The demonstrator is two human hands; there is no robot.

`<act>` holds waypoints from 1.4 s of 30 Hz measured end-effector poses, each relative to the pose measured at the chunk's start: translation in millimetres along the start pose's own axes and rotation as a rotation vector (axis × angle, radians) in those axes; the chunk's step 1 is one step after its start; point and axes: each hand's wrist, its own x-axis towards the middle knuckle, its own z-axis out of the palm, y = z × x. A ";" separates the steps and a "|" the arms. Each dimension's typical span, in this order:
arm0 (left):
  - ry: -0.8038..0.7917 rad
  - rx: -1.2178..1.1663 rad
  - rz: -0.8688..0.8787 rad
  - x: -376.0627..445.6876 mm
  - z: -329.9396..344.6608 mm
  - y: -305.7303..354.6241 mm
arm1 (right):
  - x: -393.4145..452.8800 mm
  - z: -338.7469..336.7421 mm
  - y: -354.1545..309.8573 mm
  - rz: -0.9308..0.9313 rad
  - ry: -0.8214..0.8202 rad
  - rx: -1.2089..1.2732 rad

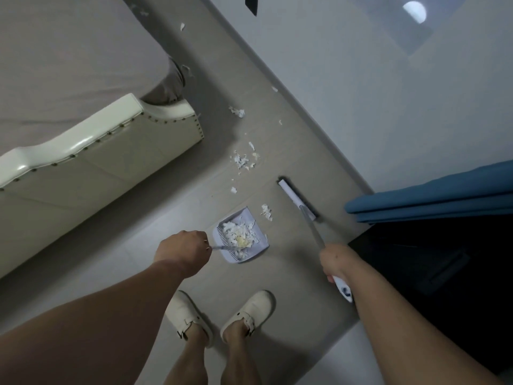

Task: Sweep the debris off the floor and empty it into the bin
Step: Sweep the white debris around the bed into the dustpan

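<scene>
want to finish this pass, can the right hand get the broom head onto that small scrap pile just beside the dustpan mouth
Probably yes. The right hand grips the broom, whose head rests on bare floor close to the scrap pile by the dustpan, with nothing between them.

Dim room, light-beige tile floor (291, 273). Bed w/ grey sheet (69, 65) & cream studded footboard (91, 151) far left of the grips, well apart from them. Pale wall (361, 79) runs diagonally beyond, grey baseboard (277, 79) at its foot. Blue curtain (430, 195) just right of the right-side grip, dark cabinet (444, 268) below it. Round light patch (414, 12) on wall, top right.
</scene>
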 end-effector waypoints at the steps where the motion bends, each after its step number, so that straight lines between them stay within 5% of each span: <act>1: -0.001 0.000 0.000 0.9 -0.1 0.5 | -5.3 3.6 -10.3 -0.006 -0.039 -0.108; 4: 0.004 0.004 0.009 1.0 1.5 2.8 | -2.1 28.8 -17.0 -0.082 -0.135 -0.302; 10: -0.005 -0.005 0.006 -0.7 4.9 -8.1 | -33.5 68.8 29.2 -0.024 -0.121 0.312; 16: -0.015 -0.010 0.010 -4.2 2.2 -8.4 | -29.7 62.4 4.6 -0.003 -0.013 0.334; 24: -0.046 -0.037 0.018 -24.4 7.0 -29.0 | -48.0 80.6 -11.0 0.003 -0.193 0.403; 30: -0.057 -0.071 -0.047 -58.9 16.7 -83.4 | -80.6 76.7 -34.2 -0.104 -0.081 0.448; 35: 0.060 -0.092 -0.138 -76.7 9.6 -131.5 | -62.6 70.9 -67.9 0.019 -0.156 0.505; 42: 0.119 -0.142 -0.258 -69.6 -22.6 -206.7 | -53.4 78.7 -150.2 -0.025 -0.035 0.431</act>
